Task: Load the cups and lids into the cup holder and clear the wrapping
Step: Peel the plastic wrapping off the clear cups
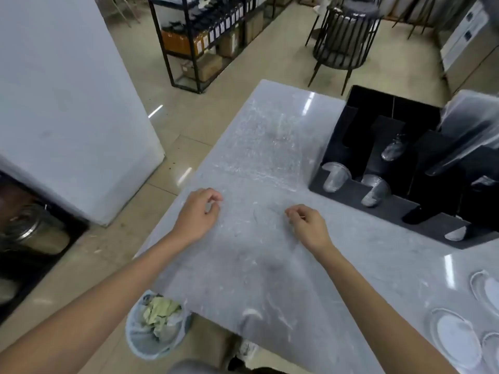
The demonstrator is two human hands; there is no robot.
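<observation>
A sheet of clear plastic wrapping [259,157] lies crinkled over the grey marble counter [378,265]. My left hand [198,215] and my right hand [309,225] each pinch it, about a hand's width apart, near the counter's middle. To the right stands the black cup holder [432,220]; clear cups [334,176] poke out of its front slots. A long clear sleeve of stacked items [472,130] leans on the holder's right side. Clear lids [456,336] lie flat at the counter's near right corner.
A small bin [156,325] with crumpled paper stands on the floor below the counter's near left edge. A white cabinet [67,103] is to the left. A black shelf rack [205,41] and a round black stool [343,36] stand across the tiled floor.
</observation>
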